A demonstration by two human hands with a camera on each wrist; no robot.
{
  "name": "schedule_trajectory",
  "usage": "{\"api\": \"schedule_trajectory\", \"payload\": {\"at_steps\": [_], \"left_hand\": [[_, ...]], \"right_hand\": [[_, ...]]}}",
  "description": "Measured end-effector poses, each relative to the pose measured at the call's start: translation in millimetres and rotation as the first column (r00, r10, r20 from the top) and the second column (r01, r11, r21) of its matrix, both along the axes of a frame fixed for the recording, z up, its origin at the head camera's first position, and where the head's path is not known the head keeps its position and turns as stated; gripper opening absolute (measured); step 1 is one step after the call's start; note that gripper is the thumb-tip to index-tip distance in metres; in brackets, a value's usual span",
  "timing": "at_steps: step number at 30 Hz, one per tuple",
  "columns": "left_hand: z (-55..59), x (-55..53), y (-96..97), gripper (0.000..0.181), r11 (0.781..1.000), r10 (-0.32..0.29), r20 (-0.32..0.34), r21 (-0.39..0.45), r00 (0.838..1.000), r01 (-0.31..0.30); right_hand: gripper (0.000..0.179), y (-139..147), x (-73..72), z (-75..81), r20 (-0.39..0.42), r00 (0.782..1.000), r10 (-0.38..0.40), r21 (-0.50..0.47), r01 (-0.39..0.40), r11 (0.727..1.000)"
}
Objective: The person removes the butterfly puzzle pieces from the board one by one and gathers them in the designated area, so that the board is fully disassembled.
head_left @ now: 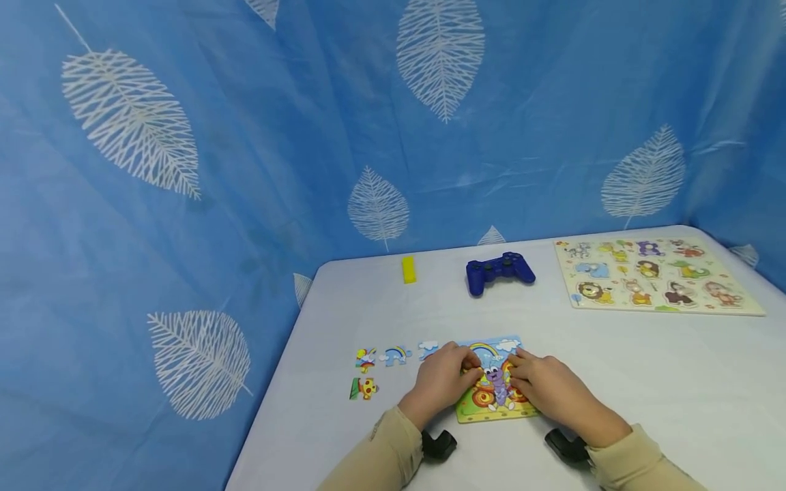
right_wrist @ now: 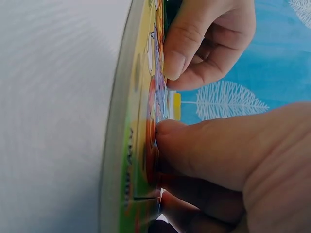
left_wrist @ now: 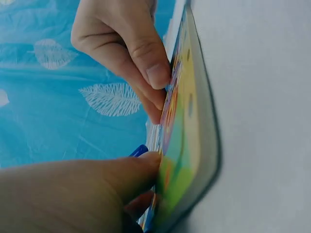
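Puzzle board (head_left: pixel 497 415), with its butterfly picture, lies flat on the bench (head_left: pixel 295 436) between the person's arms. Left hand (head_left: pixel 445 378) and right hand (head_left: pixel 548 387) both rest bent fingertips and thumb on its face; neither shows anything clasped, though whether either pinches a piece's edge I cannot tell.

Uneven pressure at one side could slide the board or pop up a neighbouring piece, since a seam shows in the right wrist view. A fingertip dragging across such a seam might do the same. The board acts as a shallow tray; how many pieces sit in it is unclear, with the hands covering part.

Left of the board lie loose pieces: a cloud piece (head_left: pixel 428 348) just beside the left hand, where the knuckles could nudge it, then a rainbow piece (head_left: pixel 396 354), a flower-like piece (head_left: pixel 365 357) and a green-edged piece (head_left: pixel 366 388). Similar rainbow and cloud art on the board might invite a mismatch.

Beyond stand a blue controller (head_left: pixel 500 269) and a yellow block (head_left: pixel 409 269). Far right, an animal board (head_left: pixel 622 273) carries rows of animal shapes; whether they lift out I cannot tell.
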State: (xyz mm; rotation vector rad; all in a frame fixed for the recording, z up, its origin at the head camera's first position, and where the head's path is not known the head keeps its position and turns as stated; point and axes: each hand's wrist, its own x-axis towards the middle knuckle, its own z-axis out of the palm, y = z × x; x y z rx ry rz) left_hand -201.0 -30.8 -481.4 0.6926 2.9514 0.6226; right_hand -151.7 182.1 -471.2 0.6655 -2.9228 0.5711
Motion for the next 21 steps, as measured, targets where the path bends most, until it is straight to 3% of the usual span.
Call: {"api": "schedule_trajectory", "payload": {"at_steps": [11, 21], "left_hand": [[-2.6, 3.9, 1.1, 0.012, 1.000, -0.009, -0.040, 0.023, 0.999, 0.010], [-7.6, 2.6, 2.2, 0.012, 0.976, 0.038, 0.060, 0.214, 0.997, -0.050]], "right_hand": [[0.019, -0.4, 0.9, -0.8, -0.013, 1.000, -0.002, -0.006, 0.002, 1.000], [0.018, 0.0, 0.5, 0.4, -0.012, 1.000, 0.014, -0.004, -0.015, 1.000]]}}
